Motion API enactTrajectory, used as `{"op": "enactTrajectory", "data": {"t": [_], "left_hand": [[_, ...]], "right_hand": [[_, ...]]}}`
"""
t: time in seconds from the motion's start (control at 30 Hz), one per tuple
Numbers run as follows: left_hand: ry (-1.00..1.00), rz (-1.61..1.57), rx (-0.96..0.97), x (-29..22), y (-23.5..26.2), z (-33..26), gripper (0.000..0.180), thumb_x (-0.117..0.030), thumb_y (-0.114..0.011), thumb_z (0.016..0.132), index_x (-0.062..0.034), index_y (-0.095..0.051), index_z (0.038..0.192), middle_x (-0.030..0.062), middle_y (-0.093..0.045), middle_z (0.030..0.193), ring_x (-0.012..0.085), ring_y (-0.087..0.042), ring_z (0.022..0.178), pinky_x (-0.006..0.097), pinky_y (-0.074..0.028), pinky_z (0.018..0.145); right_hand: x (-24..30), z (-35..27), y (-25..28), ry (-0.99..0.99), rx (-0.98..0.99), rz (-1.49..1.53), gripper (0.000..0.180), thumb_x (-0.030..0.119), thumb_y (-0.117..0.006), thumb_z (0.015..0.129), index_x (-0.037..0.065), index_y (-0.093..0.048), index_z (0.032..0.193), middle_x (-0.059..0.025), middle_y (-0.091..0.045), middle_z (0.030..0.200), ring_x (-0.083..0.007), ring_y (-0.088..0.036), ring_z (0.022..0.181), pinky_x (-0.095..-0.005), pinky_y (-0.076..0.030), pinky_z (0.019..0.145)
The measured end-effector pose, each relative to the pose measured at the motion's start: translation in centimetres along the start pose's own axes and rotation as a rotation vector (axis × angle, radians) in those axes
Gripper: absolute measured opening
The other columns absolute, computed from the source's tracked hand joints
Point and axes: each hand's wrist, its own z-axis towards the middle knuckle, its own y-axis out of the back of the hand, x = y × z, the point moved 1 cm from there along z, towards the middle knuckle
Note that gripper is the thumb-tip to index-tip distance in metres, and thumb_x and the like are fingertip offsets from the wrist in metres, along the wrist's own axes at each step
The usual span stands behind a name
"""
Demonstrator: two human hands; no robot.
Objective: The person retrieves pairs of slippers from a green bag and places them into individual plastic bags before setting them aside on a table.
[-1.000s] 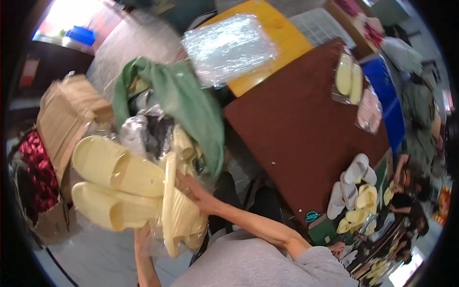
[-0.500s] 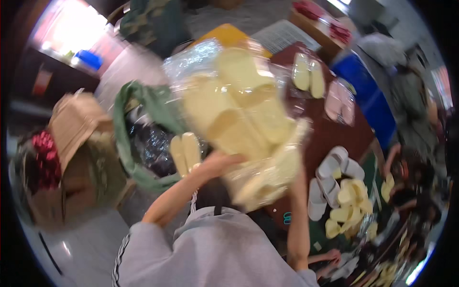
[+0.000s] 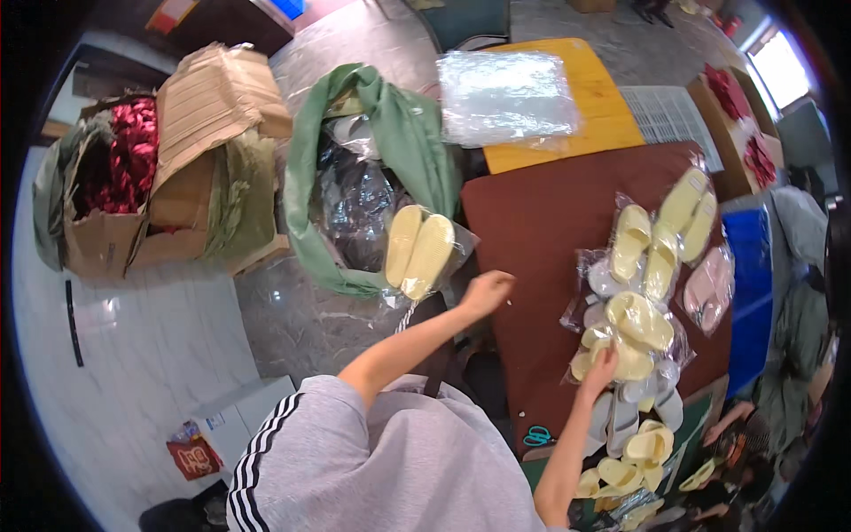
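The left hand [image 3: 486,291] is curled into a loose fist with nothing in it, hanging over the near-left edge of the brown bench [image 3: 541,222]. Just beside it, to its left, a bagged pair of yellow slippers [image 3: 420,253] leans on the rim of a green sack [image 3: 390,151] that stands open on the floor and is filled with more clear-wrapped packs.

The right hand [image 3: 601,371] rests on the bench at the near end of a pile of bagged slippers [image 3: 634,306]. Its fingers touch the clear wrapping of the lowest yellow pair, but whether they pinch the bag or only lie on it cannot be told. The pile runs away from the hand across the bench, yellow pairs on top of white ones, with a pink pair [image 3: 709,288] at its right side and another yellow pair [image 3: 690,202] at the far end.

Beyond the brown bench, a stack of clear plastic bags [image 3: 505,96] lies on a yellow tabletop [image 3: 612,124]. An open cardboard box [image 3: 191,133] with red material inside sits on the floor to the left of the sack. More loose slippers [image 3: 634,452] lie below the right hand.
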Motion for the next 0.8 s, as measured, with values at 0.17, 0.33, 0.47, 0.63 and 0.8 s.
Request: {"op": "enactTrajectory", "data": {"t": [0.17,0.33,0.47,0.63,0.8], "left_hand": [[0.217,0.082,-0.650,16.2,21.8,0.5,0.028,-0.009,-0.055,0.087,0.0014,-0.064,0.112,0.0166,-0.068,0.106,0.0271,-0.065,0.102,0.035,-0.048,0.092],[0.336,0.546,-0.569,22.9,34.3,0.6,0.074,-0.007,-0.063,0.073,0.0051,-0.035,0.140,0.0284,-0.035,0.143,0.0420,-0.036,0.133,0.042,-0.033,0.110],[0.270,0.716,-0.545,25.1,39.8,4.3,0.083,-0.005,-0.063,0.071,0.0035,-0.026,0.145,0.0273,-0.030,0.147,0.0418,-0.030,0.136,0.043,-0.029,0.113],[0.149,0.605,-0.840,26.6,44.3,5.6,0.051,0.000,-0.051,0.076,0.0039,-0.048,0.126,0.0233,-0.044,0.134,0.0439,-0.040,0.124,0.047,-0.034,0.107],[0.202,0.705,-1.113,27.2,46.8,4.1,0.044,-0.002,-0.056,0.074,0.0012,-0.050,0.117,0.0205,-0.047,0.119,0.0421,-0.044,0.114,0.049,-0.037,0.099]], "right_hand": [[8.2,-6.7,-19.2,-0.368,0.662,0.369,0.052,0.021,-0.060,0.095,0.009,-0.042,0.143,-0.0102,-0.042,0.144,-0.0213,-0.044,0.128,-0.0358,-0.040,0.103],[10.4,-9.6,-35.5,-0.675,0.719,0.177,0.102,0.025,-0.074,0.085,0.010,-0.001,0.155,-0.0221,-0.008,0.159,-0.0343,-0.018,0.145,-0.0429,-0.021,0.115],[10.1,-9.3,-42.4,-0.675,0.740,0.280,0.045,0.012,-0.071,0.085,0.005,-0.051,0.125,-0.0009,-0.061,0.104,-0.0092,-0.056,0.088,-0.0240,-0.045,0.075],[21.0,-10.5,-36.8,-0.336,0.566,0.296,0.033,-0.006,-0.058,0.081,0.005,-0.056,0.112,-0.0013,-0.057,0.100,-0.0101,-0.054,0.086,-0.0227,-0.043,0.069],[25.8,-7.1,-18.8,0.383,0.207,-0.413,0.021,0.006,-0.057,0.083,-0.001,-0.063,0.102,-0.0103,-0.052,0.121,-0.0196,-0.050,0.112,-0.0307,-0.044,0.087]]}}
